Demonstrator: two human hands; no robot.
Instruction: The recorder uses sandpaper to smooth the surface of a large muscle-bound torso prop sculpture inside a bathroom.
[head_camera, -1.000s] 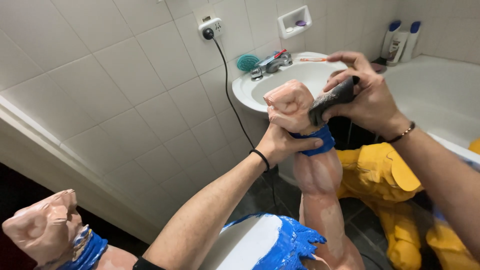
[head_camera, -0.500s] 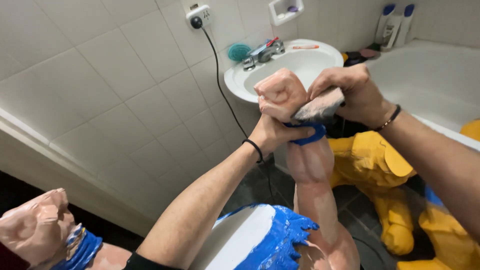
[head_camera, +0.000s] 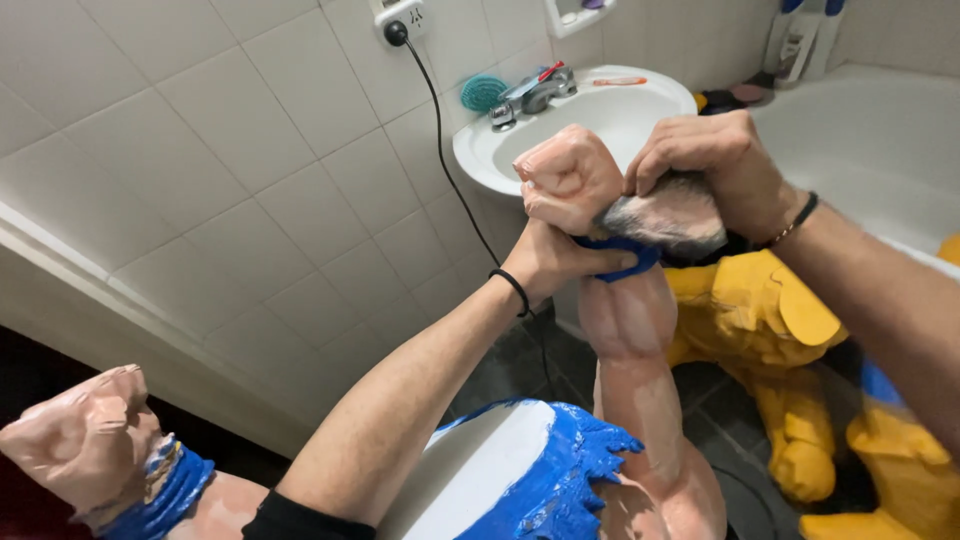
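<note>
Fingers of the left hand (head_camera: 548, 262) wrap around the wrist of the statue's raised fist (head_camera: 568, 180) to hold it steady, while the right hand (head_camera: 712, 168) closes on a blurred dark tool (head_camera: 662, 216) pressed against the fist, above the sink (head_camera: 600, 118).

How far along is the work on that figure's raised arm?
Done: hard to say; the raised fist looks evenly flesh-coloured. In hand: left hand grips the wrist by the blue band, right hand presses a blurred brush-like tool against it. Left: the other fist looks scuffed.
</note>
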